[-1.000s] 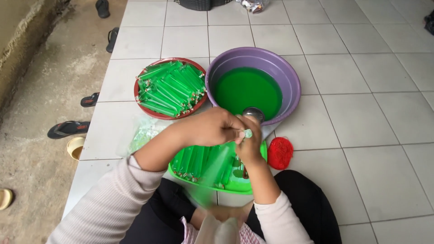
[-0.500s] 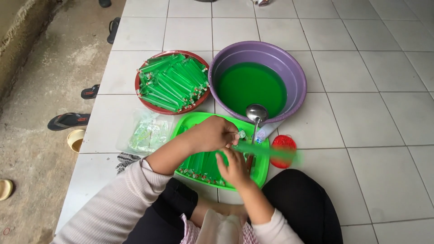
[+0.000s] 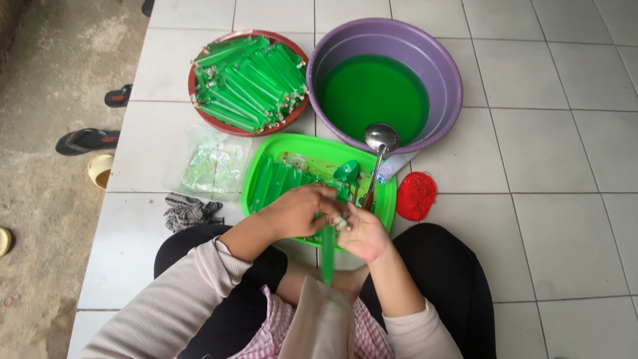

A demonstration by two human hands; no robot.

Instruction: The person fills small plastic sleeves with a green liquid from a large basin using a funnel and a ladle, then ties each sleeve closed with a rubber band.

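Observation:
My left hand (image 3: 300, 209) and my right hand (image 3: 362, 233) meet over the near edge of a green tray (image 3: 279, 145), both closed on the top end of a long thin green-filled plastic tube (image 3: 328, 256) that hangs down toward my lap. The tray holds several more filled tubes (image 3: 274, 183), a small green funnel (image 3: 347, 171) and a metal ladle (image 3: 380, 141) whose bowl leans on the basin rim. Beyond the tray stands a purple basin (image 3: 444, 73) of green liquid (image 3: 374, 96).
A red round tray (image 3: 199, 106) piled with several filled green tubes (image 3: 249, 80) stands at the back left. A bag of empty plastic sleeves (image 3: 214, 167) and a checked cloth (image 3: 189, 211) lie left of the green tray. A red round lid (image 3: 416, 195) lies right. Sandals (image 3: 86, 141) rest off the tiles.
The tube was held slanted out to the right half a second ago; it now hangs down between my hands. My hands have drawn closer to my lap.

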